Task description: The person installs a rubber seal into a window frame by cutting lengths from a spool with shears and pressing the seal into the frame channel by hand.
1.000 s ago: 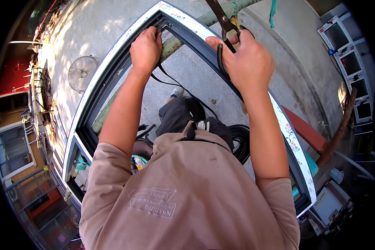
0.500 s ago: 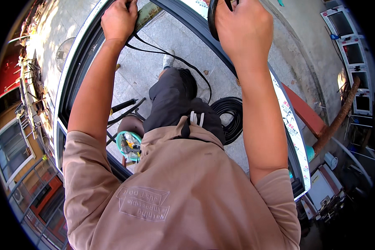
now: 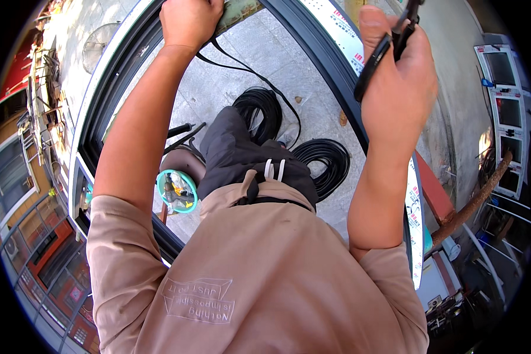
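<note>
A large dark window frame (image 3: 320, 59), its outer face covered in printed white film, spans the space around my body. At its far left part, my left hand (image 3: 190, 22) is closed by the inner edge; its fingertips are partly cut off by the picture's top. From under it hangs a thin black rubber strip (image 3: 277, 92), looping down toward the floor. My right hand (image 3: 400, 97) is raised over the frame's right side, gripping scissors (image 3: 371, 69) with black handles. The blades point up, past the top edge of the view.
Two coils of black strip (image 3: 327, 164) lie on the grey tiled floor beside my legs. Left of them stand a round brown stool seat (image 3: 184, 163) and a turquoise basket (image 3: 161, 187) of tools. A red beam (image 3: 435, 192) and rusty pole (image 3: 475, 192) are at right.
My right hand has moved right with the scissors, whose handles and blades now show more clearly. My left hand appears slightly further right and higher. My leg and the whole view have shifted.
</note>
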`<state>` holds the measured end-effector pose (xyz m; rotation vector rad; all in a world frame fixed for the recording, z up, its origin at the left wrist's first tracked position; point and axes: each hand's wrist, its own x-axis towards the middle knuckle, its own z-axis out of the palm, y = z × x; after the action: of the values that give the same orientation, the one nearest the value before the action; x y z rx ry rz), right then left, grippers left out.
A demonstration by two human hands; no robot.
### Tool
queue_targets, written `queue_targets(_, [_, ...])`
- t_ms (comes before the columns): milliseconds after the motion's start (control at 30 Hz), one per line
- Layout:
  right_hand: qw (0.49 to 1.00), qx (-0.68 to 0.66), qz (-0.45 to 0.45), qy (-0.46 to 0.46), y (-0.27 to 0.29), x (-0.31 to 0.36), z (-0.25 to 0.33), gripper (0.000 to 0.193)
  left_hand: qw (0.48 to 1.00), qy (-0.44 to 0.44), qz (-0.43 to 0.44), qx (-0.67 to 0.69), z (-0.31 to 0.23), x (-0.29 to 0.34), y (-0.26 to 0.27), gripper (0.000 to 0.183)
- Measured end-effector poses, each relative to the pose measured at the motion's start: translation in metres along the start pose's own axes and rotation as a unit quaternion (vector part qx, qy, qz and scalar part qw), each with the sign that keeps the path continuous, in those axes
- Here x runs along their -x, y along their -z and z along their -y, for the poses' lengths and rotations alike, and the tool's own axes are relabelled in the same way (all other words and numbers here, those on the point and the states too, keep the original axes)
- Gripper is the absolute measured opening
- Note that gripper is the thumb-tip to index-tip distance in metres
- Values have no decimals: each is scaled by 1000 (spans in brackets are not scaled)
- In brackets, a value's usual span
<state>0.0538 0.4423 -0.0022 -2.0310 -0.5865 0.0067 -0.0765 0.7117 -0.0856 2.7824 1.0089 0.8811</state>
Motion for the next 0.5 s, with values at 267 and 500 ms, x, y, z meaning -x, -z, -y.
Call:
queue_targets(267, [982, -187, 7, -40, 4, 7, -4, 54, 999, -14, -17, 28, 3, 2, -4, 15])
queue_targets(500, [993, -116, 13, -13, 8, 3, -19, 70, 999, -16, -27, 27, 2, 3, -3, 15])
